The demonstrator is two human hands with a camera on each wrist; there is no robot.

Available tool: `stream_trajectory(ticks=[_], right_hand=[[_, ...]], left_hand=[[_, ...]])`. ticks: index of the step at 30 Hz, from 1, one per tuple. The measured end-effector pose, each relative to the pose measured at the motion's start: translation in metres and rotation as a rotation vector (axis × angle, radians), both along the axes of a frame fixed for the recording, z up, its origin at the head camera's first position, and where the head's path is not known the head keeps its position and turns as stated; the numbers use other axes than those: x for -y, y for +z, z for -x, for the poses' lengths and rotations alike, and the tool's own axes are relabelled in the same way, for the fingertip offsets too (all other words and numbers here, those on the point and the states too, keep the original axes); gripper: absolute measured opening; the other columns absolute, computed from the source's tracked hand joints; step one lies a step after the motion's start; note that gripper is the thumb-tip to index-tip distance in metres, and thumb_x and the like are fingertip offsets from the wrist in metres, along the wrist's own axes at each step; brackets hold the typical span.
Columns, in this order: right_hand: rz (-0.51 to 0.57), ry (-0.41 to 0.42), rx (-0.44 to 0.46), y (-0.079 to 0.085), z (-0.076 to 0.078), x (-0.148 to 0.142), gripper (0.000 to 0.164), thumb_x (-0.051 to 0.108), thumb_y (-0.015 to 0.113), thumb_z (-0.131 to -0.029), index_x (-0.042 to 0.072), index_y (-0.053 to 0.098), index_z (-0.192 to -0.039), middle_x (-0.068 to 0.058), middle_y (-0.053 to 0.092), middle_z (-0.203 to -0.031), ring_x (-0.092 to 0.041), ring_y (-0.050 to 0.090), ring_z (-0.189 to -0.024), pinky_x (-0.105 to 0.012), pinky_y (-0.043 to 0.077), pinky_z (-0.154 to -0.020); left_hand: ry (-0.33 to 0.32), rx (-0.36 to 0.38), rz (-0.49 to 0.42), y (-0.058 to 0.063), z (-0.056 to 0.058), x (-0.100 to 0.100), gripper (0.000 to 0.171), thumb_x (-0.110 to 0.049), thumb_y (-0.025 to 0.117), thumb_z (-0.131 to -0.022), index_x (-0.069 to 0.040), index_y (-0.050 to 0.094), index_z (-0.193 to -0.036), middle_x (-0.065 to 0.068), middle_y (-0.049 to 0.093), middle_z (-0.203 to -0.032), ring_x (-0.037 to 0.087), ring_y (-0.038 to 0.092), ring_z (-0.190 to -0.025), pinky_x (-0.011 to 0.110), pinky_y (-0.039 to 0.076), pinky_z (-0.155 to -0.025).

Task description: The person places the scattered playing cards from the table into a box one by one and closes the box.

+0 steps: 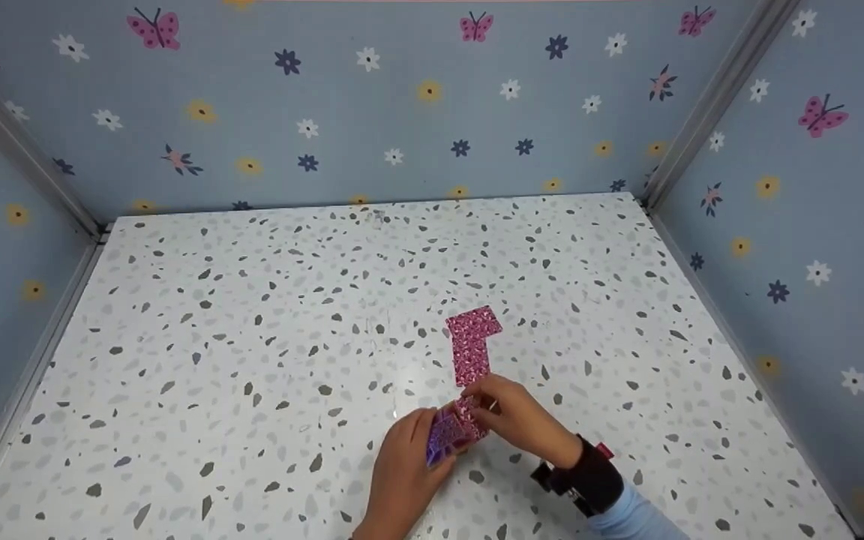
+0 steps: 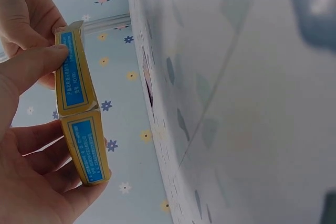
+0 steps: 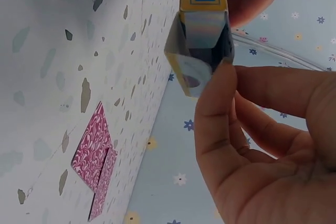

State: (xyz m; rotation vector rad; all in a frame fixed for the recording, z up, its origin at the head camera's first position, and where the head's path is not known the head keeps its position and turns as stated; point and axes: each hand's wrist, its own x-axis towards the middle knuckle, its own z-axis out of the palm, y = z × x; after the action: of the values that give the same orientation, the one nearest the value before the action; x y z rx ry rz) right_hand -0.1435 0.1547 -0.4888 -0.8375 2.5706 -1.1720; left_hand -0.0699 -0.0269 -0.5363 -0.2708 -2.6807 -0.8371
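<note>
A small card box (image 1: 447, 435), purple and shiny on its upper face, is held in my left hand (image 1: 406, 465). Its yellow and blue narrow side (image 2: 79, 77) faces the left wrist camera, thumb on one side and fingers on the other. My right hand (image 1: 518, 416) pinches the edge of the box's open end (image 3: 202, 45), where the flaps stand apart and the inside looks hollow. Pink patterning also shows on the box beside the right fingers. Beyond the hands, pink-patterned playing cards (image 1: 471, 360) lie on the table, one card (image 1: 475, 322) set crosswise at the far end.
The white speckled tabletop (image 1: 252, 322) spreads around the hands. Blue flowered panels (image 1: 372, 97) rise at its back and on both sides. A black wrist strap (image 1: 593, 476) sits on the right wrist below a light blue sleeve (image 1: 638, 519).
</note>
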Motion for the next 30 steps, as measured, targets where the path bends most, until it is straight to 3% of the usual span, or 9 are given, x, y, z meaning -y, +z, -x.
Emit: stream_trajectory(ticks=[10,22,26,30], right_hand=[[-0.086,0.018,-0.031,0.003,-0.001,0.006,0.023,0.001,0.06,-0.084,0.003,0.065,-0.107,-0.006,0.06,-0.093,-0.016,0.058,-0.084,-0.023,0.053,-0.075],[-0.196,0.087,-0.137,0.007,-0.002,0.01,0.019,0.009,0.058,-0.09,0.004,0.066,-0.106,-0.005,0.061,-0.093,-0.016,0.058,-0.085,-0.027,0.051,-0.074],[-0.174,0.113,-0.158,0.01,0.004,0.007,0.022,0.007,0.058,-0.089,0.001,0.063,-0.11,-0.008,0.06,-0.093,-0.019,0.059,-0.084,-0.027,0.053,-0.073],[-0.138,0.088,-0.164,0.012,0.019,0.002,0.023,0.004,0.059,-0.088,-0.001,0.062,-0.11,-0.01,0.061,-0.093,-0.02,0.06,-0.083,-0.029,0.054,-0.073]], left_hand=[[-0.005,-0.019,0.006,0.002,0.0,0.001,0.064,-0.029,0.081,-0.066,-0.006,0.056,-0.12,0.007,0.059,-0.114,0.023,0.058,-0.104,0.037,0.049,-0.094],[0.003,0.007,0.002,0.002,0.0,0.0,0.06,-0.027,0.08,-0.068,-0.005,0.056,-0.119,0.007,0.059,-0.114,0.022,0.058,-0.104,0.038,0.05,-0.094],[-0.001,0.002,-0.009,0.002,0.0,0.0,0.062,-0.027,0.081,-0.068,-0.005,0.056,-0.12,0.007,0.059,-0.114,0.023,0.058,-0.105,0.037,0.049,-0.095],[0.002,0.015,-0.001,0.002,0.0,0.0,0.063,-0.028,0.081,-0.067,-0.006,0.056,-0.121,0.007,0.059,-0.115,0.023,0.057,-0.106,0.037,0.049,-0.095]])
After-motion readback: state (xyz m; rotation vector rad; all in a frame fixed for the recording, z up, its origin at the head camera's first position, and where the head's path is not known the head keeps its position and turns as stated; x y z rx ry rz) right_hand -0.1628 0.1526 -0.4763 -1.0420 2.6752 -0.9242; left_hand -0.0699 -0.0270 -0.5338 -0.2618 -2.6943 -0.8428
